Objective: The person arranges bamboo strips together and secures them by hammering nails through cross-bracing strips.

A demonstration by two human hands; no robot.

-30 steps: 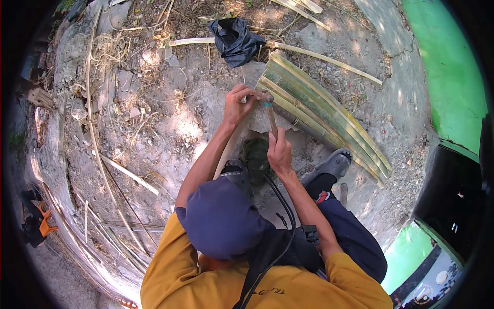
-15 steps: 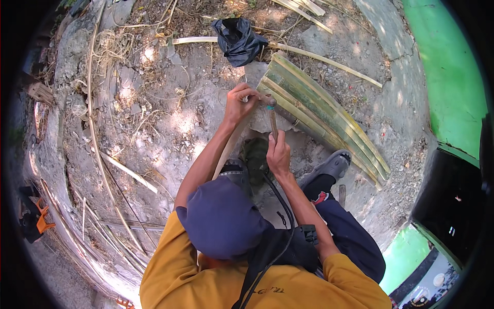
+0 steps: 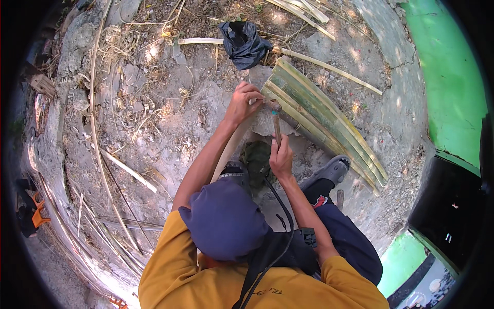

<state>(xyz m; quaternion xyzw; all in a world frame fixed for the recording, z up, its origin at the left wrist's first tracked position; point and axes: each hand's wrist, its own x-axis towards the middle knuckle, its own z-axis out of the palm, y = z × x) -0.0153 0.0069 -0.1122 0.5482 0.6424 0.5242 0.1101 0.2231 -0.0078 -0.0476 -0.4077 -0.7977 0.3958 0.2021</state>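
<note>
My right hand (image 3: 281, 160) is closed round the wooden handle of a hammer (image 3: 277, 123), whose head points away from me. My left hand (image 3: 242, 106) is pinched just left of the hammer head. Whatever sits between its fingertips is too small to make out. Both hands are at the far left end of several long green bamboo slats (image 3: 321, 121), which lie side by side and slant toward the right. Some of the nearest slat is hidden behind the hammer and my right hand.
A crumpled black plastic bag (image 3: 245, 47) lies beyond the slats. Pale bamboo strips (image 3: 334, 68) are scattered over the rough ground, with a long one (image 3: 93, 103) at left. My shoe (image 3: 329, 172) stands close to the slats. A green wall (image 3: 447, 72) rises at right.
The whole view has shifted slightly. The hammer head sits a little farther from my left fingertips than before. Both hands keep nearly the same places and grips.
</note>
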